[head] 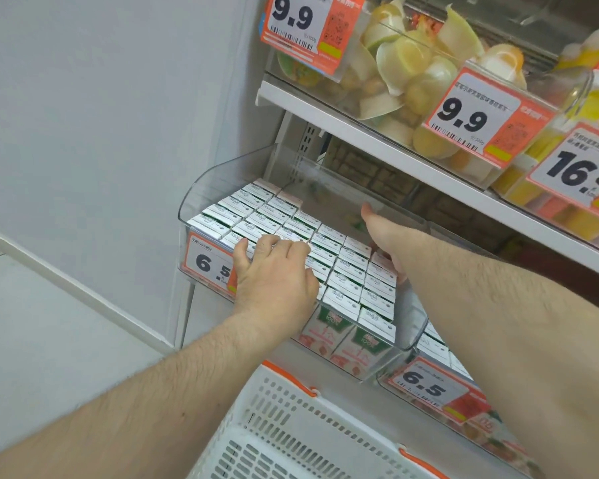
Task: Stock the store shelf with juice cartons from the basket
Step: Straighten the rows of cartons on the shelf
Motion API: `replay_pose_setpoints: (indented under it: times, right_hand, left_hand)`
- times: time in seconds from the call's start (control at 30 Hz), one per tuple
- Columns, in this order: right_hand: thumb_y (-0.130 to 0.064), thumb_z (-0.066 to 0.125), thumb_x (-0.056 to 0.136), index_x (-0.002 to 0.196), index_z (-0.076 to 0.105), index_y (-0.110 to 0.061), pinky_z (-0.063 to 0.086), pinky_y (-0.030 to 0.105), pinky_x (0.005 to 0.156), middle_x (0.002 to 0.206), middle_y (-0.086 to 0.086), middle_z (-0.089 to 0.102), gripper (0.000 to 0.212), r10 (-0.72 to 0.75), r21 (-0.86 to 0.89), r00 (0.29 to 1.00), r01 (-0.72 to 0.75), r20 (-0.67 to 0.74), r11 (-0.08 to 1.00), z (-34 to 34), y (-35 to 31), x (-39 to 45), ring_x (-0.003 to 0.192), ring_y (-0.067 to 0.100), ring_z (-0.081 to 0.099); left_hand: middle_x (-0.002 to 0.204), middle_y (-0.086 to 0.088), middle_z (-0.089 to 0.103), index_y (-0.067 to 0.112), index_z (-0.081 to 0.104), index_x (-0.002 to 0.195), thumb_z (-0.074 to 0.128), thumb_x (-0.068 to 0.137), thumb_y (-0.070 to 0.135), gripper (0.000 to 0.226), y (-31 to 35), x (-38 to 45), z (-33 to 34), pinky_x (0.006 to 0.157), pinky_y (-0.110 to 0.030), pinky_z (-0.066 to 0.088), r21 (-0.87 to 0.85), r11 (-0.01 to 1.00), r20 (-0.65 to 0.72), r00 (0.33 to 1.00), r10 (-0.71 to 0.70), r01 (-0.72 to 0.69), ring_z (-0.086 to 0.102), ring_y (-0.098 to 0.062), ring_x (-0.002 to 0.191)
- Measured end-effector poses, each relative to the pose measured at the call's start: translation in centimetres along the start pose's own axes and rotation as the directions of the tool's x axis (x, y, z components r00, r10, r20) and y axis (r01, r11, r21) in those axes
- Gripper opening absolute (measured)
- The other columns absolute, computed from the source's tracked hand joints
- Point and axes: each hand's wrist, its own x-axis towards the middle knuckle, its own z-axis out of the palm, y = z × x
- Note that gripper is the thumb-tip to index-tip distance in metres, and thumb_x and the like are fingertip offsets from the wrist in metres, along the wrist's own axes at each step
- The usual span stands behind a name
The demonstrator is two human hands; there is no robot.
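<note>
Head view, only camera. Clear plastic shelf bin point(222, 174) on the lower shelf, packed with rows of small white-topped juice cartons point(343, 271) with green and peach fronts; rows reach almost to the back on the left, open gap at the back right. Orange price tag reading 6.5 point(208, 261) clipped to the bin front, partly covered by the left hand point(274, 274). Left hand resting on the front rows, fingers point(284, 245) curled down over carton tops, thumb spread to the left; whether pinching one carton or just pressing the row, cannot tell. Right hand point(384, 236) reaching deep toward the back gap, thumb tip up; fingers hidden behind the hand and forearm, so grip cannot be told, nor whether a carton is held. White perforated plastic basket with orange handle clips point(291, 409) just below the bin; visible part shows no cartons. Upper shelf: clear bins of yellow-green cup snacks point(412, 63) with 9.9 and 16.8 tags. Neighbouring bin with a second 6.5 tag point(426, 385) at right.

Step, as a judgement: filling or squaring up rows, near the end of stocking. Next move likely calls for seating cartons upright in the back gap, left hand steadying front rows against tipping.
</note>
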Motion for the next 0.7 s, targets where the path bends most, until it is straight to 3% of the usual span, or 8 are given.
replay_pose_setpoints:
  times: [0.13,0.27,0.43,0.57,0.63,0.7]
  right_hand:
    - [-0.070,0.021,0.097,0.158,0.006,-0.013,0.016,0.043,0.120,0.163,0.011,0.017,0.084,0.006,0.049,1.000,-0.006,-0.008,0.999,0.6,0.1,0.4,0.149,0.030,0.018]
    - [-0.081,0.022,0.088,0.157,0.015,-0.019,0.032,0.043,0.113,0.158,0.011,0.031,0.093,0.007,0.026,1.000,-0.008,0.001,1.000,0.7,0.5,0.0,0.143,0.032,0.034]
    - [-0.069,0.022,0.098,0.158,0.012,-0.014,0.016,0.045,0.119,0.164,0.012,0.016,0.082,-0.050,0.118,0.995,0.040,0.082,0.992,0.5,0.6,-0.5,0.150,0.031,0.016]
    - [-0.055,0.021,0.104,0.152,0.032,-0.009,0.032,0.044,0.112,0.156,0.017,0.034,0.068,-0.152,0.104,0.988,0.153,-0.021,0.983,-0.2,-0.3,-1.8,0.142,0.035,0.034]
    - [-0.052,0.023,0.105,0.155,0.026,-0.014,0.024,0.045,0.116,0.160,0.010,0.028,0.063,-0.173,0.165,0.984,0.175,-0.031,0.971,-1.0,-0.2,-2.3,0.146,0.031,0.026]
    - [-0.053,0.030,0.104,0.157,0.017,-0.019,0.016,0.052,0.118,0.162,0.006,0.023,0.064,-0.107,0.232,0.994,0.107,-0.014,0.967,-1.4,0.6,-3.1,0.149,0.032,0.019]
  left_hand:
    - [0.138,0.008,0.047,0.027,0.045,0.134,0.032,0.099,0.032,0.037,-0.1,-0.1,0.1,0.117,-0.048,-0.003,-0.007,1.000,0.000,1.000,0.008,-0.008,0.024,-0.016,0.137]
    - [0.137,0.009,0.048,0.028,0.046,0.133,0.032,0.100,0.033,0.036,0.0,0.1,0.2,0.117,-0.048,-0.003,-0.007,1.000,-0.006,1.000,0.006,-0.006,0.025,-0.015,0.136]
    - [0.135,0.010,0.049,0.029,0.048,0.130,0.032,0.100,0.033,0.034,0.0,0.0,0.2,0.116,-0.048,-0.004,-0.006,1.000,-0.003,1.000,0.004,-0.004,0.026,-0.014,0.134]
    - [0.136,0.009,0.048,0.028,0.047,0.130,0.032,0.100,0.033,0.034,0.1,0.1,-0.1,0.116,-0.050,-0.005,-0.004,1.000,0.016,1.000,0.002,-0.002,0.025,-0.015,0.136]
    - [0.137,0.008,0.048,0.027,0.047,0.131,0.033,0.099,0.034,0.035,0.2,0.0,-0.2,0.116,-0.052,-0.006,0.010,1.000,0.027,1.000,0.000,-0.001,0.024,-0.016,0.137]
    - [0.138,0.006,0.047,0.026,0.047,0.131,0.034,0.098,0.034,0.036,0.4,-0.2,-0.4,0.116,-0.053,-0.006,0.029,1.000,0.034,0.999,0.005,-0.006,0.023,-0.017,0.139]
